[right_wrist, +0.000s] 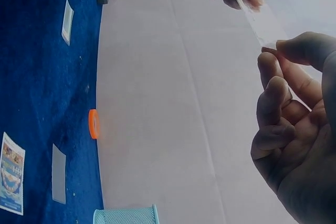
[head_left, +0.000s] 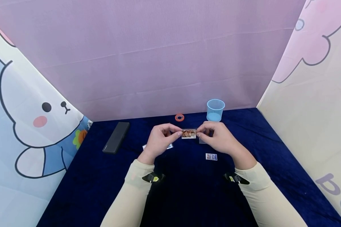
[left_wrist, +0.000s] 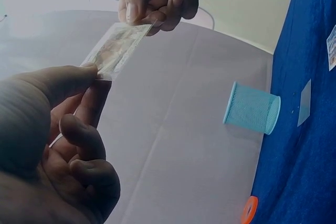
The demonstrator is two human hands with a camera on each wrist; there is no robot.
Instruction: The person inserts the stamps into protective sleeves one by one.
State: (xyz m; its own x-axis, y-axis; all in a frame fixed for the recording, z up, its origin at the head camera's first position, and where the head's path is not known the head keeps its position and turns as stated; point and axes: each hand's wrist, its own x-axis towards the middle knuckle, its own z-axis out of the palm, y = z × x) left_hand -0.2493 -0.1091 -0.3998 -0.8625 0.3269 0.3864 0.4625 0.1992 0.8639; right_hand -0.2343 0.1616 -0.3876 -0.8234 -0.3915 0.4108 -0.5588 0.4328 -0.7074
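Both hands hold up a small picture stamp (head_left: 188, 134) in a clear plastic sleeve (left_wrist: 147, 27). The left hand (head_left: 160, 140) pinches one short end between thumb and index finger; its other fingers are curled loosely. At the opposite end, the right hand (head_left: 217, 134) pinches the sleeve the same way. Another stamp (head_left: 211, 157) with serrated edges lies on the blue cloth, below the right hand. A clear rectangular piece (right_wrist: 59, 174) lies beyond that stamp, partly covered by the right hand in the head view. Under the left hand, a pale card-like piece (head_left: 170, 146) shows in part.
Toward the back of the dark blue cloth (head_left: 272, 176) stand a light blue mesh cup (head_left: 215, 116) and an orange ring-shaped roll (head_left: 179, 120). A long black flat case (head_left: 116, 137) lies at left. Fabric walls (head_left: 159, 63) enclose the back and both sides.
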